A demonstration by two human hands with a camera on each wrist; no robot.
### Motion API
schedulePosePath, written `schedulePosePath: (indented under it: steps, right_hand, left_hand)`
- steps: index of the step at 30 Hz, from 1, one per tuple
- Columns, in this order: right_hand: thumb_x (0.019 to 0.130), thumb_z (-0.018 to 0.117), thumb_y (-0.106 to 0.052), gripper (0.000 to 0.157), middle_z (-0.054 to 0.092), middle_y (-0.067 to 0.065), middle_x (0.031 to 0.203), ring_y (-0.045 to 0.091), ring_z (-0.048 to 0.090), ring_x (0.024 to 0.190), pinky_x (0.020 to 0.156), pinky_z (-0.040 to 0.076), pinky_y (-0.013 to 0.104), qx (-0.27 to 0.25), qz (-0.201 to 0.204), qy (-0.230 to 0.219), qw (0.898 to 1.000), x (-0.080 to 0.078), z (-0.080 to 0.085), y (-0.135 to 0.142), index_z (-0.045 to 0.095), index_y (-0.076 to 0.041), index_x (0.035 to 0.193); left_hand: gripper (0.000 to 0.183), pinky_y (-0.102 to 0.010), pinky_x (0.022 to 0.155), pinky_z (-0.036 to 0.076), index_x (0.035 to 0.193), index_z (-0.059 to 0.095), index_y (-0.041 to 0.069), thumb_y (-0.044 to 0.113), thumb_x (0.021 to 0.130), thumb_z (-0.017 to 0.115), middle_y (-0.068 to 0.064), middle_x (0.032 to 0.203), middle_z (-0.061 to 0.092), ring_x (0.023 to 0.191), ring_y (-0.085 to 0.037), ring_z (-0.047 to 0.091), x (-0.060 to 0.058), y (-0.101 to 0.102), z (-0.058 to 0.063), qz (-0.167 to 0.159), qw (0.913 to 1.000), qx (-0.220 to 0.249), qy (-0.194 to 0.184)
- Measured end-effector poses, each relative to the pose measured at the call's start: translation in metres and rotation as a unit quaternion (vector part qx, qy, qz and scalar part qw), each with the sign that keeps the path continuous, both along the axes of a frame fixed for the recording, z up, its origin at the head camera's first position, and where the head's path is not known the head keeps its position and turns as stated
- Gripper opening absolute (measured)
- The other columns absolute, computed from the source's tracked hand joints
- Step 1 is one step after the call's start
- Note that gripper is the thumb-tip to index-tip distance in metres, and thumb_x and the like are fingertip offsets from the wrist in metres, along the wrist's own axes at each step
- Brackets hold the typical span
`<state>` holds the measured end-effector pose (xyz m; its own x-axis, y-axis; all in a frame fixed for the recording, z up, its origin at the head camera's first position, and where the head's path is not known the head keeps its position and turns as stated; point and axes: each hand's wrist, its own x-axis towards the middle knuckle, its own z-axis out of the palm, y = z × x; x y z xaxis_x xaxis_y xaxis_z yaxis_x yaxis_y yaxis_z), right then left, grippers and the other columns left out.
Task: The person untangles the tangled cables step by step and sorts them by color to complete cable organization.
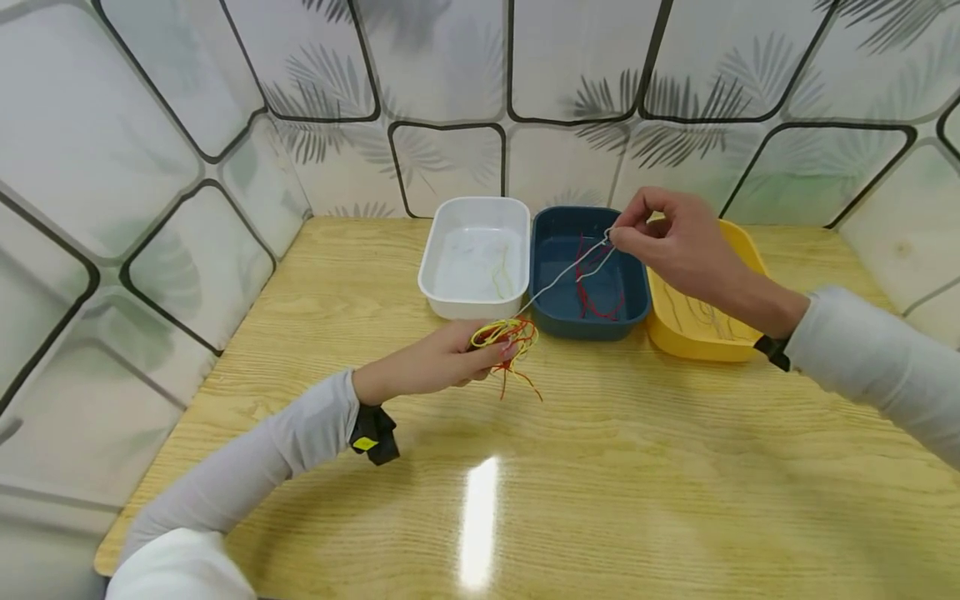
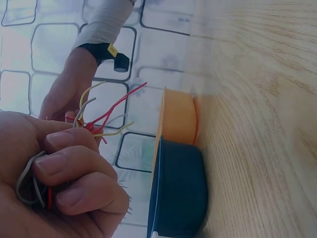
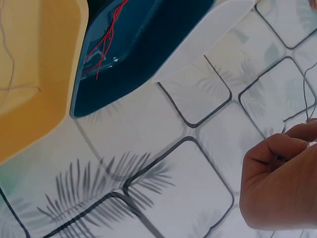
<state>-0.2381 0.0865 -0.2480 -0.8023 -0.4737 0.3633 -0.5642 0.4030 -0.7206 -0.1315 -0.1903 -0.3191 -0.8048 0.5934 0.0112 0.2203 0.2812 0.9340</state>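
Observation:
A tangled bundle of red, yellow and grey wires (image 1: 510, 333) is gripped in my left hand (image 1: 435, 360), over the table in front of the bins. Loops of grey and red wire (image 2: 32, 186) show under its curled fingers in the left wrist view, and loose ends stick out past the index finger. With thumb and index finger, my right hand (image 1: 686, 248) pinches the end of a pale grey wire (image 1: 558, 278), above the edge between the blue and yellow bins. That wire stretches down to the bundle, and a short tail of it hangs from the pinch.
A white bin (image 1: 472, 310), a dark blue bin (image 1: 588, 327) and a yellow bin (image 1: 701, 348) stand side by side near the wall. Yellow wire (image 1: 501, 271) lies in the white one, red wires (image 1: 583, 292) in the blue, greyish wires (image 1: 708, 312) in the yellow.

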Motion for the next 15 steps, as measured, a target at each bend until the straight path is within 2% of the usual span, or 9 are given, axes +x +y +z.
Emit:
schedulePosePath:
  steps: [5, 9, 13, 15]
  right_hand:
    - [0.088, 0.059, -0.027, 0.016, 0.053, 0.007, 0.085, 0.020, 0.040, 0.051, 0.050, 0.030, 0.030, 0.004, -0.044, -0.010, 0.999, -0.009, -0.001, 0.012, 0.060, -0.011, 0.091]
    - [0.089, 0.058, -0.027, 0.021, 0.053, 0.005, 0.090, 0.017, 0.042, 0.058, 0.053, 0.035, 0.026, -0.008, -0.074, -0.061, 0.995, -0.019, 0.004, 0.034, 0.059, -0.006, 0.093]
    - [0.089, 0.060, -0.026, 0.021, 0.049, 0.001, 0.073, 0.016, 0.037, 0.057, 0.050, 0.034, 0.024, -0.081, -0.109, -0.135, 0.982, -0.035, 0.011, 0.067, 0.057, -0.005, 0.087]
    - [0.088, 0.061, -0.027, 0.019, 0.046, -0.002, 0.065, 0.015, 0.037, 0.055, 0.049, 0.033, 0.024, -0.098, -0.139, -0.146, 0.974, -0.043, 0.011, 0.083, 0.057, -0.008, 0.084]
  left_hand:
    - [0.025, -0.028, 0.047, 0.027, 0.110, 0.050, 0.010, 0.032, 0.097, 0.045, -0.009, 0.069, 0.040, 0.054, -0.019, 0.032, 0.001, 0.001, -0.001, 0.001, 1.0000, -0.001, 0.007]
    - [0.021, -0.029, 0.048, 0.028, 0.103, 0.051, 0.011, 0.031, 0.097, 0.045, -0.008, 0.065, 0.038, 0.052, -0.020, 0.032, 0.003, 0.000, -0.005, -0.012, 0.9995, -0.015, 0.024]
    - [0.022, -0.030, 0.049, 0.031, 0.096, 0.051, 0.014, 0.035, 0.097, 0.044, -0.005, 0.063, 0.038, 0.051, -0.018, 0.034, 0.007, -0.004, -0.008, -0.009, 0.9983, -0.049, 0.032]
    - [0.025, -0.029, 0.050, 0.031, 0.095, 0.052, 0.014, 0.038, 0.097, 0.044, -0.004, 0.062, 0.039, 0.052, -0.017, 0.035, 0.008, -0.007, -0.009, -0.002, 0.9977, -0.062, 0.029]
